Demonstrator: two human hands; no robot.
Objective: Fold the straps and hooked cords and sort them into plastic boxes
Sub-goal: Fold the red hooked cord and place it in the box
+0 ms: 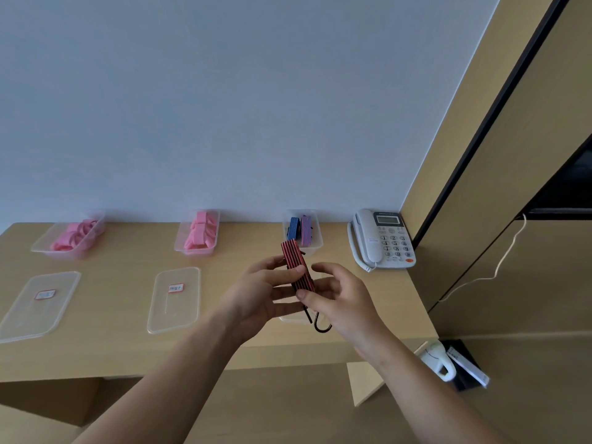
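A folded red-and-black striped hooked cord (pixel 296 267) is held upright above the desk's front. My left hand (pixel 259 293) grips it with the thumb across its front. My right hand (pixel 339 299) pinches its lower end, and a dark metal hook (pixel 322 325) hangs below. Against the wall stand three clear plastic boxes: the left box (pixel 41 245) with pink straps, the middle box (pixel 179 245) with folded pink straps, and the right box (pixel 317 238) with a blue and a purple folded cord.
Two clear lids with red labels (pixel 41 304) (pixel 174 299) lie on the wooden desk (pixel 121 347). A white telephone (pixel 382 238) sits at the desk's right end beside a wooden wall panel. A third lid is partly hidden under my hands.
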